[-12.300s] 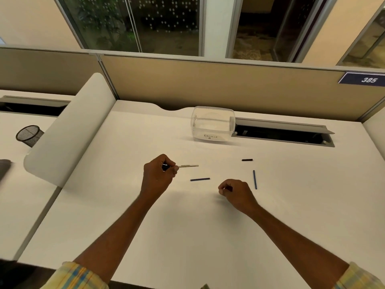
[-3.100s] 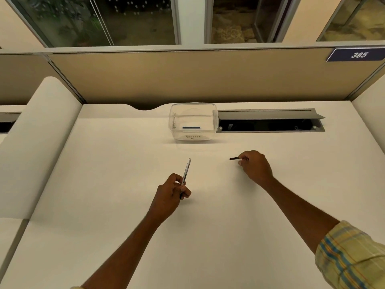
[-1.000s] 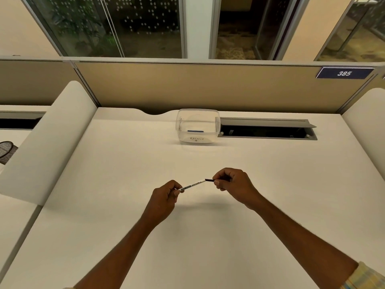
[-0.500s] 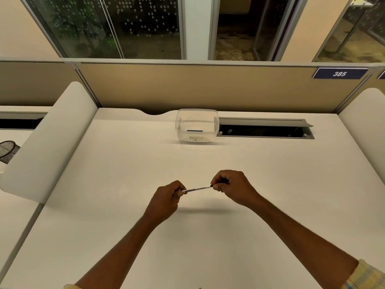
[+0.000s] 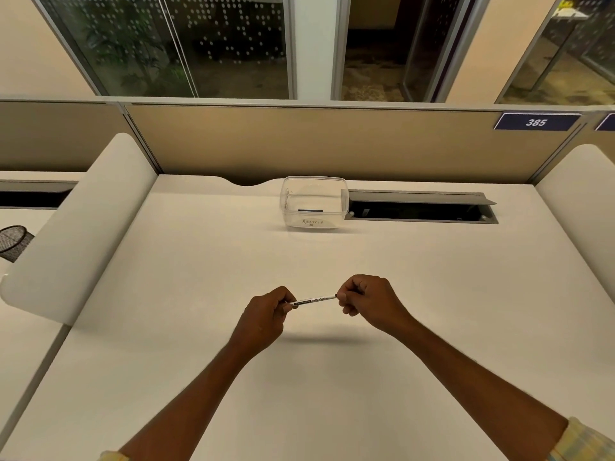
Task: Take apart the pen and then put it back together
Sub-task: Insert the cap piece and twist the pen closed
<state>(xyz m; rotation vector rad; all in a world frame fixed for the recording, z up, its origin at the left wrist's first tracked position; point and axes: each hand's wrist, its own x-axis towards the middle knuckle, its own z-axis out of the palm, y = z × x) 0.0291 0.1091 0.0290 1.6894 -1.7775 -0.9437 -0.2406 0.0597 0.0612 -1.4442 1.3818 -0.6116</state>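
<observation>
A thin white pen point(image 5: 314, 300) with black lettering on its barrel is held level above the middle of the white desk point(image 5: 299, 394). My left hand point(image 5: 266, 312) grips its left end with closed fingers. My right hand point(image 5: 367, 299) is closed over its right end, where a dark end piece just shows at the fingertips. Both ends of the pen are hidden inside my fists. A dark blue pen part point(image 5: 310, 210) lies inside the clear tub at the back.
The clear plastic tub point(image 5: 288, 207), labelled in handwriting, stands at the back centre. An open cable slot point(image 5: 419, 211) runs to its right. White curved dividers point(image 5: 76, 227) flank the desk, with a black mesh cup point(image 5: 13, 241) beyond the left one.
My right hand has pushed the dark end piece further onto the pen's right end, so less of it shows. Both hands have stayed close together above the desk.
</observation>
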